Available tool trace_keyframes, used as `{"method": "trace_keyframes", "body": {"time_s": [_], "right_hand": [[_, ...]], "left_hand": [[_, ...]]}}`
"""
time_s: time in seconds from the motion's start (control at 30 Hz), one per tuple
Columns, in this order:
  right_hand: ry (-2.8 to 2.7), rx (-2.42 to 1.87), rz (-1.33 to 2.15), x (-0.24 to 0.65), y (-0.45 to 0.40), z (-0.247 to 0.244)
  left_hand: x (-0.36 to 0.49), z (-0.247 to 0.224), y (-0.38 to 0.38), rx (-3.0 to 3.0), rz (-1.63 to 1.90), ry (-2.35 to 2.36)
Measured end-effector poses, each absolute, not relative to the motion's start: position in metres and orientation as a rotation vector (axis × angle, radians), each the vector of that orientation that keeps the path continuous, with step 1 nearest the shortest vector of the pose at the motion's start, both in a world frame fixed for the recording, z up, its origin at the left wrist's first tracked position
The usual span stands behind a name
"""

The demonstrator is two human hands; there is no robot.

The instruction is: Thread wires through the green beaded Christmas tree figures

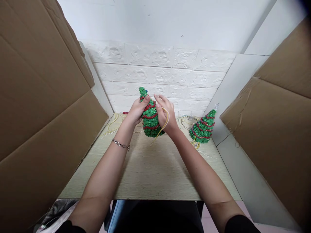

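A green beaded Christmas tree [150,122] with red bead garlands is held upright, tilted slightly left, above the table. My left hand [139,109] is closed around its upper left side, the thumb pressing just below the tip. At the tree's right side is my right hand [166,113], its fingers bent and thumb near the beads. A yellow cord [166,122] with a white strand loops over this hand and hangs down past the tree's base. What lies between the right thumb and fingers is partly hidden; the hand appears closed on the cord.
Another beaded tree [203,129] with a clear tip stands at the right on loose cords. More yellow cords [114,124] and a small red object [125,113] lie at the back left. Cardboard sheets [43,97] flank the table [155,174]; a white brick-patterned wall [150,71] closes the back.
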State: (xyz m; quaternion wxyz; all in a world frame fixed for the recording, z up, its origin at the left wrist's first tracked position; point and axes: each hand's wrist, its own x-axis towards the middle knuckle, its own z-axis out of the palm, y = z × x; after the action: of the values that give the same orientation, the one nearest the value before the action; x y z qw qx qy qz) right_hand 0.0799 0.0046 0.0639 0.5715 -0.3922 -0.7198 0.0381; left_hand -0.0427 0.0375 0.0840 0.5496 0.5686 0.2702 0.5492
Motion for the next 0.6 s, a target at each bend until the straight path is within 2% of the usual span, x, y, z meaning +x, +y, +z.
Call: {"method": "trace_keyframes", "body": {"time_s": [0.27, 0.6], "right_hand": [[-1.779, -1.067, 0.185, 0.076, 0.008, 0.056], [-1.585, -0.929, 0.099, 0.085, -0.012, 0.081]], "left_hand": [[-0.046, 0.085, 0.039, 1.348, 1.343, 0.67], [-0.053, 0.09, 0.04, 1.286, 1.413, 0.72]]}}
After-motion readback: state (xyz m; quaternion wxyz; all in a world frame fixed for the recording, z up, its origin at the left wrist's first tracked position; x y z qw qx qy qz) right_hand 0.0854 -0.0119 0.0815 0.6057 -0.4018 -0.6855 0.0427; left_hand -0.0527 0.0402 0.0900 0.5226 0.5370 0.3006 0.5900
